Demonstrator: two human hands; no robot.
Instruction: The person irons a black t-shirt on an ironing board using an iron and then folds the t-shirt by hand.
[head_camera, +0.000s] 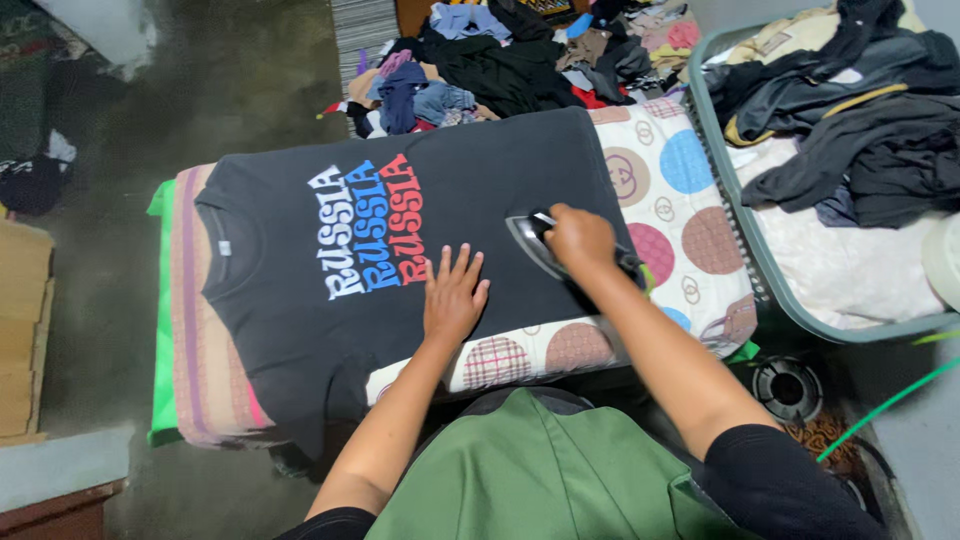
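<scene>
Black T-shirt (300, 300) lies flat, chest side up, on a padded ironing surface (690, 240) covered with a cream cloth printed in large pink, blue and brown dots; under the shirt's collar end a striped pink cloth (190, 330) and a bright green layer (162, 330) show at the edge. Across the chest, just beyond the left fingertips, runs a block of three printed word rows in white, blue and red (365, 230). A small pale tag (224, 248) sits inside the neckline, far out past the left thumb side.

Left hand (453, 300) presses palm down on the shirt, fingers spread wide and flat. Right hand (580, 240) is closed around the handle of a dark clothes iron (535, 245), whose pointed soleplate rests on the shirt just ahead of the knuckles, near the left fingertips but not touching them.

Beyond the right fingers a heap of mixed dark and coloured clothes (500, 60) lies on the floor at the far edge of the board. To the outer side of the right hand stands a grey-green laundry basket (740, 230) holding dark garments over pale fabric. The floor is dull grey concrete (250, 80); a flattened cardboard piece (22, 330) lies well past the shirt's collar end. A green cord (880, 405) runs by the right elbow
</scene>
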